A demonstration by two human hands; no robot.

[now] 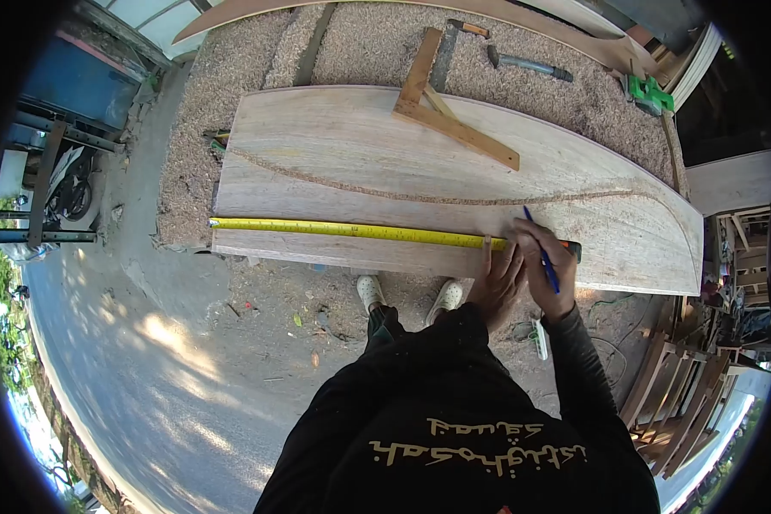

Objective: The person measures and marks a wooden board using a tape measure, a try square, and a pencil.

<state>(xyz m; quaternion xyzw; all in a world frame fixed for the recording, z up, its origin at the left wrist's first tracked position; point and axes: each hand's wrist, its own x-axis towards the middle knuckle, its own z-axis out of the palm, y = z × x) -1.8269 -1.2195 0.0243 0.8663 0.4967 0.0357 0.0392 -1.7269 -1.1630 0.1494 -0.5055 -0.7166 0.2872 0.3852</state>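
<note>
A yellow tape measure (pixel 351 230) lies stretched along the near side of a pale wooden board (pixel 317 128), from its left edge to the hands. My left hand (pixel 495 283) is at the board's near edge, its fingers stretched out against the tape blade. My right hand (pixel 546 267) is closed on a blue pen (pixel 552 276), whose other end sticks up past the knuckles. Just right of that hand, the dark and orange tape case (pixel 573 249) shows in part. A wavy line of sawdust (pixel 385 194) crosses the board.
A wooden try square (pixel 454 133) lies on the board's far part. Beyond it, a hammer (pixel 531 67) and a tool with an orange handle (pixel 469 28) rest on the shavings-covered bench (pixel 360 51). A green clamp-like tool (pixel 648 94) sits at the far right. Wooden frames (pixel 672 403) lean at right.
</note>
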